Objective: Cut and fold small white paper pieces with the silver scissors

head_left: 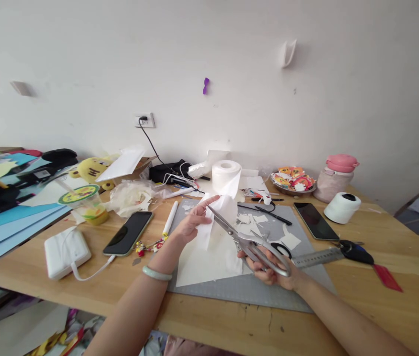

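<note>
Large metal scissors [256,245] are gripped in my right hand [268,269], their blades pointing up and left. The blade tips lie beside the fingers of my left hand [194,220], which pinches a thin white sheet [205,232] with the index finger stretched out. That sheet hangs just in front of a white paper roll [226,178] standing upright. Below both hands a larger cream sheet [202,269] lies on the grey cutting mat [268,292]. Torn paper scraps [250,223] are scattered right of the blades.
A metal ruler [318,257], keys and a phone [315,221] lie at the right, near a thread spool [342,207] and a pink-lidded bottle [335,180]. At the left are another phone [128,233], a white power bank [67,252] and a drink cup [94,212].
</note>
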Motion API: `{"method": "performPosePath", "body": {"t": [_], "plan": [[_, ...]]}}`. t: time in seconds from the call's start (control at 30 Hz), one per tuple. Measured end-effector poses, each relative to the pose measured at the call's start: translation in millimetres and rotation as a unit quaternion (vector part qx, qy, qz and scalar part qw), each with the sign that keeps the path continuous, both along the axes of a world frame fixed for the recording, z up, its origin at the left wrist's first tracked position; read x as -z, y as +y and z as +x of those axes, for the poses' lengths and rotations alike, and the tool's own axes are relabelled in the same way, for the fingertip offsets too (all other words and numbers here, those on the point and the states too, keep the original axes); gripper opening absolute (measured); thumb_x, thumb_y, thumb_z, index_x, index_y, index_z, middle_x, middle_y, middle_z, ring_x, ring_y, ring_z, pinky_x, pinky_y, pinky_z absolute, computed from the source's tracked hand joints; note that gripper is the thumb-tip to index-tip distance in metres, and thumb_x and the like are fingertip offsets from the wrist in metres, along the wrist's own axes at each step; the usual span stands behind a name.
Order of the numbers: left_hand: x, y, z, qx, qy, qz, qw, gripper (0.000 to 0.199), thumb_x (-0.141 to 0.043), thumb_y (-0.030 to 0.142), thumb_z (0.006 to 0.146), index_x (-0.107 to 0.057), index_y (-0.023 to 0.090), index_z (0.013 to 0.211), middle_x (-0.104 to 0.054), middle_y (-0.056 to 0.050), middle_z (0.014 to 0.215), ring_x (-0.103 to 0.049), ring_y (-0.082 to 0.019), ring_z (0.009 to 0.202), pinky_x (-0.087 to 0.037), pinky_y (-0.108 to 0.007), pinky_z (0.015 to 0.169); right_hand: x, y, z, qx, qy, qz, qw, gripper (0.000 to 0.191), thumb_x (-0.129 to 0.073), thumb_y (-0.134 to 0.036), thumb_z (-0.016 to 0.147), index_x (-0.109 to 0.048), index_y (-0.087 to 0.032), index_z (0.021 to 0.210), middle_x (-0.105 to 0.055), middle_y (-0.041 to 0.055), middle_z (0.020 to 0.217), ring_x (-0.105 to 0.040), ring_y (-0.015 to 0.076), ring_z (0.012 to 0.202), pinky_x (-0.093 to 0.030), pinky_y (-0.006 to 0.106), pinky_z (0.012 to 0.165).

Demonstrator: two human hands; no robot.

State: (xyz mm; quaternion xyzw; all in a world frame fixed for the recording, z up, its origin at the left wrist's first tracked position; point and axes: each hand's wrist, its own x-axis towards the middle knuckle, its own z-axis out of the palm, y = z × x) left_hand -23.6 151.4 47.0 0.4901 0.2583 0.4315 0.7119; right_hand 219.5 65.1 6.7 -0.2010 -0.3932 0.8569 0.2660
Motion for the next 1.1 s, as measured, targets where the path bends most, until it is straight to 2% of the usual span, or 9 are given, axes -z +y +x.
{"method": "performPosePath", "body": {"t": [0.2, 0.37, 0.5, 0.6, 0.77, 0.97, 1.1], "plan": [[12.7, 4, 3, 0.081, -0.076, -0.052, 0.992, 0.07, -0.064, 0.005, 0.053, -0.053, 0.022, 0.12, -0.068, -0.003, 0.094, -0.063, -0.016, 0.073, -0.047, -0.025, 0.066, 0.5, 0, 0, 0.006, -0.008, -0.001, 1.0, 0.06, -0.07, -0.055, 0.06, -0.06, -0.016, 0.104, -0.035, -0.0055, 0.066, -0.021, -0.0005, 0.043, -0.01, 0.015, 0.036], [13.3, 2, 7, 0.09, -0.06, -0.062, 0.992, 0.065, -0.065, 0.007, 0.054, -0.056, 0.018, 0.117, -0.069, -0.006, 0.089, -0.064, -0.019, 0.072, -0.047, -0.026, 0.065, 0.8, 1, 0, 0.002, -0.028, -0.018, 0.999, 0.06, -0.073, -0.052, 0.057, -0.06, -0.017, 0.103, -0.034, -0.0068, 0.065, -0.02, -0.0006, 0.043, -0.01, 0.016, 0.036], [10.9, 0, 9, 0.085, -0.052, -0.061, 0.993, 0.06, -0.066, 0.006, 0.053, -0.059, 0.016, 0.112, -0.07, -0.005, 0.082, -0.064, -0.017, 0.067, -0.047, -0.025, 0.064, -1.2, -2, -2, 0.023, -0.092, 0.026, 0.995, 0.05, -0.073, -0.035, 0.062, -0.056, -0.018, 0.106, -0.033, -0.008, 0.063, -0.021, -0.0007, 0.041, -0.01, 0.016, 0.036], [9.4, -1, 9, 0.093, -0.058, -0.069, 0.992, 0.059, -0.066, 0.006, 0.053, -0.06, 0.015, 0.111, -0.07, -0.004, 0.077, -0.063, -0.016, 0.062, -0.046, -0.025, 0.062, -5.0, -5, -4, 0.03, -0.121, 0.051, 0.991, 0.044, -0.07, -0.031, 0.066, -0.055, -0.018, 0.105, -0.034, -0.008, 0.063, -0.022, -0.0002, 0.041, -0.012, 0.017, 0.037], [8.5, -1, 9, 0.09, -0.064, -0.072, 0.991, 0.06, -0.067, 0.005, 0.052, -0.06, 0.015, 0.11, -0.069, -0.004, 0.077, -0.063, -0.014, 0.062, -0.045, -0.022, 0.059, -7.2, -6, -5, 0.034, -0.118, 0.078, 0.989, 0.044, -0.071, -0.034, 0.066, -0.055, -0.018, 0.104, -0.034, -0.0076, 0.065, -0.022, -0.0005, 0.041, -0.012, 0.017, 0.036], [11.6, -1, 10, 0.095, -0.057, -0.069, 0.991, 0.06, -0.067, 0.005, 0.052, -0.059, 0.016, 0.111, -0.07, -0.004, 0.079, -0.064, -0.017, 0.065, -0.046, -0.024, 0.061, -3.3, -2, -2, 0.01, -0.062, 0.011, 0.998, 0.058, -0.07, -0.055, 0.06, -0.058, -0.017, 0.102, -0.033, -0.0068, 0.065, -0.02, -0.0005, 0.042, -0.008, 0.017, 0.036], [12.2, -1, 11, 0.103, -0.048, -0.069, 0.991, 0.056, -0.067, 0.006, 0.053, -0.062, 0.016, 0.108, -0.07, -0.004, 0.077, -0.065, -0.018, 0.065, -0.048, -0.027, 0.063, -5.2, 0, -1, -0.01, -0.051, -0.01, 0.999, 0.058, -0.069, -0.056, 0.059, -0.059, -0.017, 0.1, -0.035, -0.0065, 0.065, -0.021, -0.0006, 0.042, -0.009, 0.016, 0.036]]}}
